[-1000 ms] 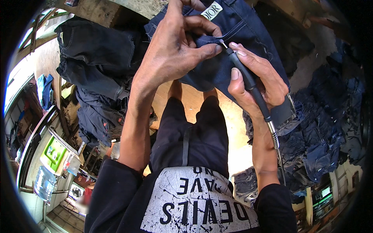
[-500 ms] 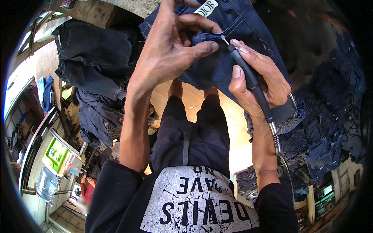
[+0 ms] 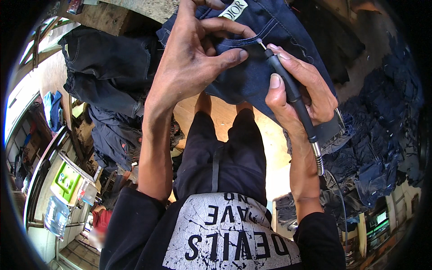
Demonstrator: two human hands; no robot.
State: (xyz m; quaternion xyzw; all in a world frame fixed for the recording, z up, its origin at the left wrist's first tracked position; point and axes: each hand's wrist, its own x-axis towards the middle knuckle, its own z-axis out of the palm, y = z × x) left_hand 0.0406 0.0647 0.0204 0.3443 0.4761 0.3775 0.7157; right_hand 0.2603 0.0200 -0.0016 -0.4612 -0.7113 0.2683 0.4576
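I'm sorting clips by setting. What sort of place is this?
Probably a small denim finishing workshop. The right hand holds a pen-like rotary tool to dark jeans pinched by the left hand; more jeans lie in heaps around.

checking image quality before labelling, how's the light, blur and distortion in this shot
Head view: strong fisheye bend with a black rim all round; bright daylight on the left hand, right hand and dark blue jeans, which look sharp, as does the black rotary tool; glare on the pale floor; the lower-left edge is smeared and soft.
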